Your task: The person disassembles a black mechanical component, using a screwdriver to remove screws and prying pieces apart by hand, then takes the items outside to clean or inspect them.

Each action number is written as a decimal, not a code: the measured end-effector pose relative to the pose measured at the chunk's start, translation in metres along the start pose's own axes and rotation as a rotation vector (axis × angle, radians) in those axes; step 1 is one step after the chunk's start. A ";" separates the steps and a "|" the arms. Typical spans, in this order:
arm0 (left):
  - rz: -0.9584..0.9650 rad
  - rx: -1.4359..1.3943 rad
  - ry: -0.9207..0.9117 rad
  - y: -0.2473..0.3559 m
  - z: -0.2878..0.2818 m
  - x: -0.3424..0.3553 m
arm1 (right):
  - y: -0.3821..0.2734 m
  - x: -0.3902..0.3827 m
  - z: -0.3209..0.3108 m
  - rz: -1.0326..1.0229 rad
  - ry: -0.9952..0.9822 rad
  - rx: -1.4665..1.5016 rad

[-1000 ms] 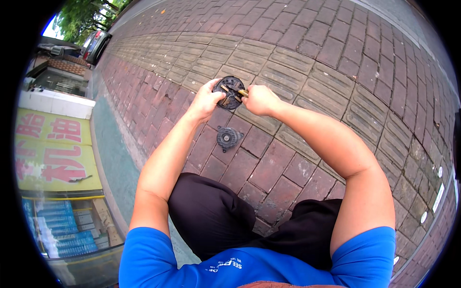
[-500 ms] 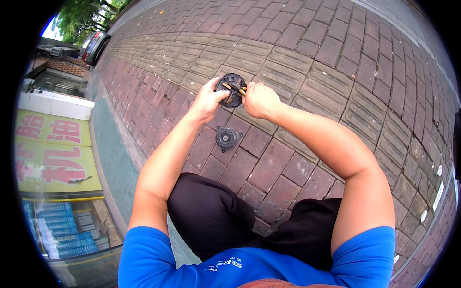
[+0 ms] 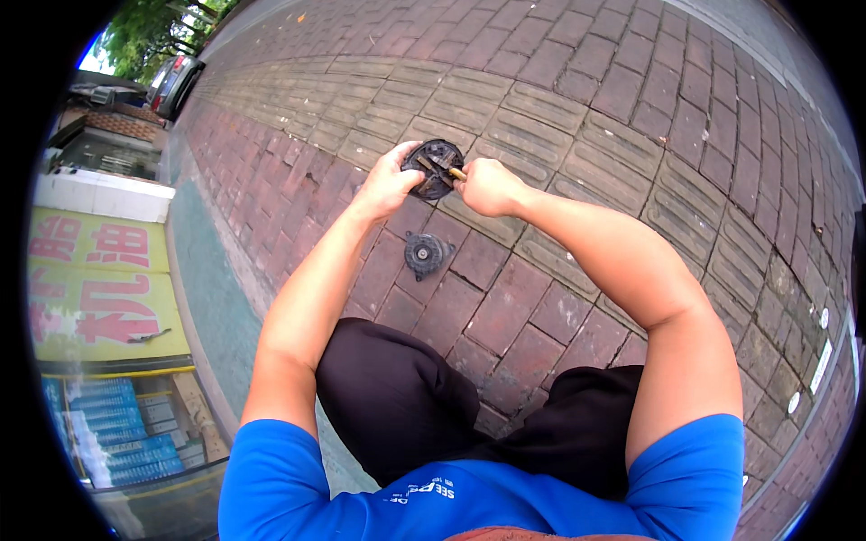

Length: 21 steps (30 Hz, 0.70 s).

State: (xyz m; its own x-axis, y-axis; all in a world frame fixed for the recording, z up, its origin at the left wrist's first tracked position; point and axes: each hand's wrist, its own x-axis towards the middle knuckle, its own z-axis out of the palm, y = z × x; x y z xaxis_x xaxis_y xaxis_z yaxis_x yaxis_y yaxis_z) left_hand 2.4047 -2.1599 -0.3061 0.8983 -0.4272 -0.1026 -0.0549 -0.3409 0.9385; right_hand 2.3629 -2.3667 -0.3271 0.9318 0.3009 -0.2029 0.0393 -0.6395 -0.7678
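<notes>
My left hand (image 3: 390, 187) grips the left rim of a round black motor part (image 3: 437, 155), its thumb lying over the lower left of the face. Brass-coloured pieces show on its dark inner side. From the right, my right hand (image 3: 490, 187) pinches a small brass-coloured piece (image 3: 457, 173) at the part's right edge. I cannot make out exactly what that piece is or whether it is attached. Below my hands, a dark grey round motor end cover (image 3: 428, 255) with small lugs and a central boss lies on the paving.
Reddish paving bricks (image 3: 510, 307) surround my bent knees, with a ribbed yellowish tactile strip (image 3: 532, 122) beyond. At left stand a yellow sign (image 3: 108, 279) with red characters and a glass case (image 3: 126, 433) holding blue boxes. A parked car (image 3: 176, 86) sits far left.
My right hand has shifted slightly right and down, with more of the brass-coloured piece showing. The black part has tilted a little; the end cover on the ground stays put.
</notes>
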 end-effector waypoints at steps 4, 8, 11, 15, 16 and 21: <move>-0.175 -0.351 0.067 -0.022 -0.025 -0.001 | -0.003 0.005 0.004 0.023 -0.231 0.604; -0.192 -0.625 0.104 -0.022 -0.033 0.001 | 0.021 0.029 -0.020 0.062 -0.033 1.157; -0.162 -0.691 0.063 -0.009 -0.032 0.003 | 0.061 0.045 -0.040 0.341 0.027 0.565; -0.140 -0.737 0.051 0.000 -0.030 -0.004 | 0.083 0.034 -0.016 0.387 -0.058 0.323; -0.121 -0.732 0.036 -0.001 -0.033 -0.004 | 0.079 0.031 -0.013 0.368 -0.060 0.291; -0.038 -0.755 -0.023 0.004 -0.021 0.008 | 0.082 0.029 -0.018 0.043 0.160 -0.113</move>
State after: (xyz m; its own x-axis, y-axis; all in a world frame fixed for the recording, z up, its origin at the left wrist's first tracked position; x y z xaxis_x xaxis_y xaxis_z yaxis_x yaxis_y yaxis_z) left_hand 2.4214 -2.1468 -0.2966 0.8837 -0.4471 -0.1384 0.2970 0.3072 0.9041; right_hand 2.3996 -2.4235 -0.3849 0.9786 0.1613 -0.1275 0.0306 -0.7273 -0.6856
